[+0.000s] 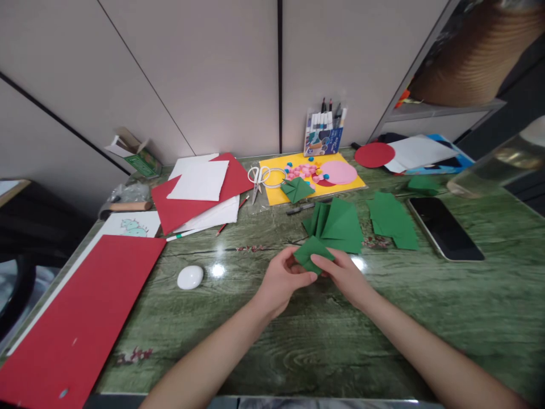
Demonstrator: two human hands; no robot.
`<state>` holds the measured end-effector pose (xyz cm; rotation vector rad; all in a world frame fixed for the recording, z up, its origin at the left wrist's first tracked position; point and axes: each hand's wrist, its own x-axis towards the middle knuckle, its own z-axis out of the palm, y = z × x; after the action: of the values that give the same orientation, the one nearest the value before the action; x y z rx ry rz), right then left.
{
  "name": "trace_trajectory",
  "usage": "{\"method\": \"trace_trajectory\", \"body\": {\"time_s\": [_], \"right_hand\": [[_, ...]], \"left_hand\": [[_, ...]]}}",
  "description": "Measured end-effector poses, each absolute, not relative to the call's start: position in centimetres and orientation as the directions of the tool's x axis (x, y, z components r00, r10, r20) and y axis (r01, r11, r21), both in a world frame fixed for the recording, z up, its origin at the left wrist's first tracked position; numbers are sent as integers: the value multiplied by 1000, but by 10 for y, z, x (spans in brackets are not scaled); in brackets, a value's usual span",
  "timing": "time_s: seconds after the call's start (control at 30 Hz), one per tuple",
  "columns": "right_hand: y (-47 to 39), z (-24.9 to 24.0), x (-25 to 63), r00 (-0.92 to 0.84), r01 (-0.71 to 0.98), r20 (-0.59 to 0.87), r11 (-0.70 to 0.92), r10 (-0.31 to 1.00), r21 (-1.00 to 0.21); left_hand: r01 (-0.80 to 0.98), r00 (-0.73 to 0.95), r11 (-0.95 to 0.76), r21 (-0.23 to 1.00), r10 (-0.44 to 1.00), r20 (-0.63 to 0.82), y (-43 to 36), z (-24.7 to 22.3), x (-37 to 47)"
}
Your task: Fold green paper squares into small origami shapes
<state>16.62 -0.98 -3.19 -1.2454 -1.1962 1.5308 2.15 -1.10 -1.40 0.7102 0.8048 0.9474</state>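
Between my two hands is a folded piece of green paper (pixel 310 250), held over the middle of the table. My left hand (pixel 279 283) grips its left and lower edge, thumb on the near side. My right hand (pixel 343 274) pinches the right side, with fingers lying across the front. Just beyond the hands lies a stack of folded green papers (pixel 340 224), some standing partly open. Flat green paper pieces (pixel 392 220) lie to the right of that stack. Another folded green piece (pixel 297 190) rests on the edge of a yellow sheet (pixel 275 197).
White scissors (pixel 256 180) and a black pen (pixel 300 209) lie behind the hands. A phone (pixel 445 228) is at right, near a clear container (pixel 498 162). Red sheets (pixel 91 307) cover the left side, near a white rounded object (pixel 190 277). A marker box (pixel 323 133) stands at the back.
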Motion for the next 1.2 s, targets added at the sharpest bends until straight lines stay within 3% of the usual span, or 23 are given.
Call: {"method": "trace_trajectory", "body": {"time_s": [0.2,0.53,0.73,1.0,1.2], "right_hand": [[-10,-17,167,-207,111,-10,13,978,-994],[-10,-23,169,-181,228,-95,-52,979,-972],[-12,-16,167,-221,165,-23,14,975,-986],[-11,-22,171,-221,96,-69,-49,973,-994],[-11,-20,171,-197,147,-63,-34,978,-989]], "left_hand": [[-416,369,424,805,887,-276,-10,-14,20],[-414,364,430,802,886,-287,-8,-11,18],[-416,394,448,792,873,-287,-8,-11,18],[-432,396,438,788,877,-271,-7,-11,18],[-442,393,458,772,872,-292,-7,-10,18]]}}
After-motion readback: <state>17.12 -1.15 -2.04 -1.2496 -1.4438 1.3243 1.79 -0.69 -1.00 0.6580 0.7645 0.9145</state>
